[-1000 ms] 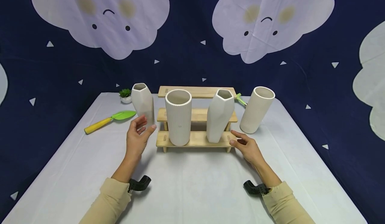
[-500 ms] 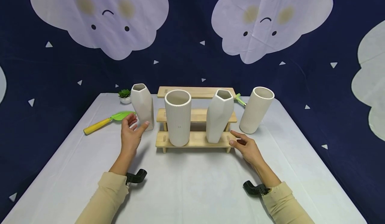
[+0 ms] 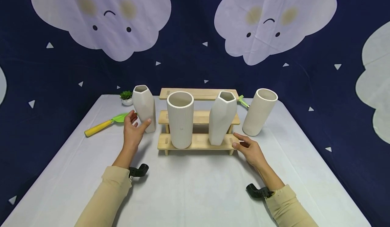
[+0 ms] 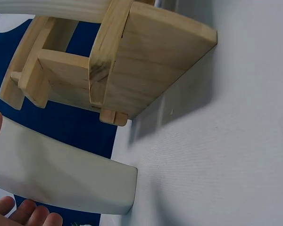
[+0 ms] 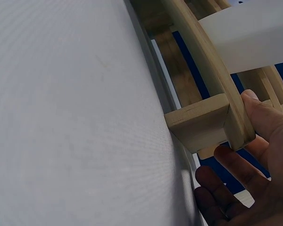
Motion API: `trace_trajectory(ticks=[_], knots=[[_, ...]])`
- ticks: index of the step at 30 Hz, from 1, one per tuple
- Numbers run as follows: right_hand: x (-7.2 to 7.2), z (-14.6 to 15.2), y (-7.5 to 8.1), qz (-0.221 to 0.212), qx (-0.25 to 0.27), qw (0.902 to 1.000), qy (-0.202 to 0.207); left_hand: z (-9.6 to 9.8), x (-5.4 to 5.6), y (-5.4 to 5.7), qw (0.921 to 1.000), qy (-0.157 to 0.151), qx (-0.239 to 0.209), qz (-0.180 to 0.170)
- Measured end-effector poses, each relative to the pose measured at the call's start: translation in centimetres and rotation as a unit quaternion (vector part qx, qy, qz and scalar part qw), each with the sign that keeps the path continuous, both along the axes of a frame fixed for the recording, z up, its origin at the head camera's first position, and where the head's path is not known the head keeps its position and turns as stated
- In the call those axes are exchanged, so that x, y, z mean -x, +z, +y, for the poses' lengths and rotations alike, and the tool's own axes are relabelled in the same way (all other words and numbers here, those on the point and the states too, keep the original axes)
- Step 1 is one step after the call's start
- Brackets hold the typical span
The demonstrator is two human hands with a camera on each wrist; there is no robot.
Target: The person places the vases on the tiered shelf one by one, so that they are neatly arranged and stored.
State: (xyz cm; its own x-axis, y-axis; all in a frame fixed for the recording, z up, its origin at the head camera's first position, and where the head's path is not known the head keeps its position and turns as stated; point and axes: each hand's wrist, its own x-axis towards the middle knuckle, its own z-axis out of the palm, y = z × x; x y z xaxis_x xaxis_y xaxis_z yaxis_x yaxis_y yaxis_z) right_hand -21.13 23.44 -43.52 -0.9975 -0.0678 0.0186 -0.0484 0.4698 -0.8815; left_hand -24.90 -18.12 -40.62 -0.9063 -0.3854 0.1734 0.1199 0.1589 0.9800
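Observation:
My left hand (image 3: 133, 132) is beside a white faceted vase (image 3: 145, 108) standing on the table left of the wooden stand. In the left wrist view its thumb and fingertips (image 4: 37, 215) lie on either side of the vase (image 4: 66, 169); whether they touch it cannot be told. My right hand (image 3: 249, 149) pinches the right end of the lowest board of the three-step wooden stand (image 3: 199, 142), thumb and index finger on opposite edges in the right wrist view. On that board stand a ribbed round vase (image 3: 181, 125) and a second faceted vase (image 3: 221, 122).
Right of the stand, another ribbed vase (image 3: 259, 113) rests on the white-clothed table (image 3: 195, 193). A trowel (image 3: 102, 127) with yellow handle and green blade lies at left. Behind are a small potted plant (image 3: 126, 97) and a green-handled tool (image 3: 242, 101), partly hidden.
My left hand has moved left and then forward, so its fingers are now at the left faceted vase. My right hand, the stand and the vases have stayed in place.

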Motion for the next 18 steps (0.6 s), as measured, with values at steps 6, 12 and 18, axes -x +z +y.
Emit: trace_trajectory(ticks=[6,12,18], knots=[[-1.0,-0.9,1.6,0.001,-0.002,1.0,-0.001,0.1,0.7,0.0,1.0,-0.002,0.001,0.004],[-1.1,-1.0,1.8,0.004,0.0,1.0,-0.001,0.2,1.3,-0.2,0.9999,0.001,0.015,0.004],[-1.1,-0.9,1.8,0.006,0.003,1.0,-0.002,0.4,1.8,-0.5,0.9997,0.006,0.021,-0.004]])
